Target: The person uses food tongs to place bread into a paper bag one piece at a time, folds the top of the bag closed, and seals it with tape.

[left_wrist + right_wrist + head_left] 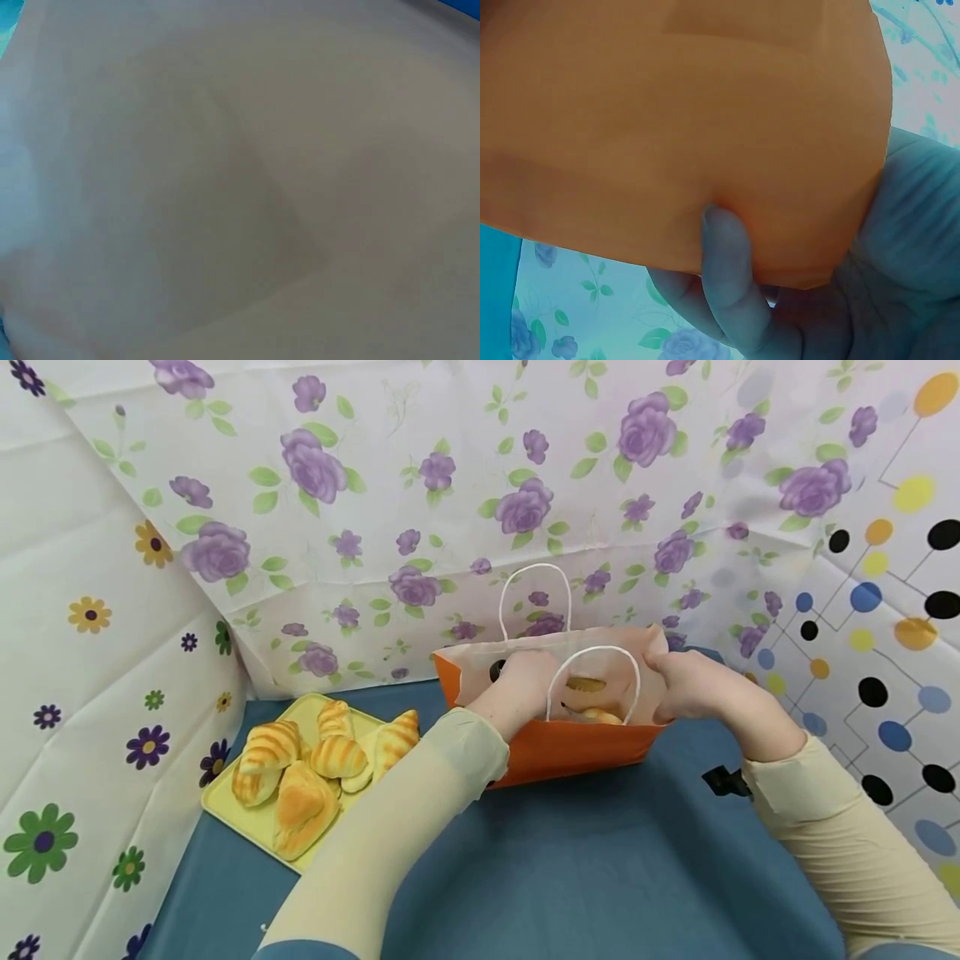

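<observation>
An orange paper bag [577, 747] with white rope handles stands on the blue cloth, its mouth facing up. My left hand [531, 681] reaches down into it, and the fingers are hidden inside. Only the bag's pale inner wall [240, 180], very close, fills the left wrist view. At the right end of the opening, my right hand [693, 683] grips the bag's edge. The right wrist view has a finger [727, 247] lying against the orange side. Inside the bag show a brown-crusted piece [586, 683] and a pale golden piece of bread [602, 716].
To the left, a yellow tray [225, 803] carries several bread rolls [303, 802], close to my left sleeve. A black object [726, 781] lies by my right wrist. Flower-printed sheets [315, 468] enclose the back and left; a dotted sheet [892, 693] is on the right.
</observation>
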A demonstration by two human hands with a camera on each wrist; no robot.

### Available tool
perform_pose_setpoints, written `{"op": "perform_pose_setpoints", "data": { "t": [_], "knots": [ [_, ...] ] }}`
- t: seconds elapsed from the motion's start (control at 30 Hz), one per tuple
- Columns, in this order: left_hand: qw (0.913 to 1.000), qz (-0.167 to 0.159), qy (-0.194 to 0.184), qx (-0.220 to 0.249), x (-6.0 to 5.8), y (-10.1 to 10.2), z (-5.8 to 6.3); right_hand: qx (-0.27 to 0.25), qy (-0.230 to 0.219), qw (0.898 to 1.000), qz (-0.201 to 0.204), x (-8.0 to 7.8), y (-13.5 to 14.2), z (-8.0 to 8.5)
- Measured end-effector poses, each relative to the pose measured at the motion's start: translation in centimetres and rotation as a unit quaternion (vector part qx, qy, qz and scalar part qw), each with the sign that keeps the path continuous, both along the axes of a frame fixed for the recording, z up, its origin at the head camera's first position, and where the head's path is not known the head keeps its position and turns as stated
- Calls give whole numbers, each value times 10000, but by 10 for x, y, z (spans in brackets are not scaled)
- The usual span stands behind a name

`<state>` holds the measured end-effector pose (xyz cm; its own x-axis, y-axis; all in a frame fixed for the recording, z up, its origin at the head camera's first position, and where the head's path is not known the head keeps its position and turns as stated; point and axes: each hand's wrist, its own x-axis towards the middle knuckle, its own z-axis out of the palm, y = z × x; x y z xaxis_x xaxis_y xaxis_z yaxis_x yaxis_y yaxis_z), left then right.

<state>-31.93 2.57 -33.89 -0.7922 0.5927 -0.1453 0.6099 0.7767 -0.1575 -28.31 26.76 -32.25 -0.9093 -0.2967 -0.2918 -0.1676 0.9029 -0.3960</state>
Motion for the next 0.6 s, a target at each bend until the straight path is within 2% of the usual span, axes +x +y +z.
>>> {"op": "perform_pose_setpoints", "data": {
  "t": [0.17, 0.33, 0.6],
  "knots": [
    [9999, 61, -43, 78, 0, -5, 6, 24, 94, 10000, 18, -1, 0, 1],
    [9982, 177, -131, 564, 3, -20, 12, -136, -5, 9999, -27, -1, 0, 0],
    [9909, 673, 125, 1156, 25, -51, 27, -23, 148, 9999, -49, -1, 4, -5]
  ]
}}
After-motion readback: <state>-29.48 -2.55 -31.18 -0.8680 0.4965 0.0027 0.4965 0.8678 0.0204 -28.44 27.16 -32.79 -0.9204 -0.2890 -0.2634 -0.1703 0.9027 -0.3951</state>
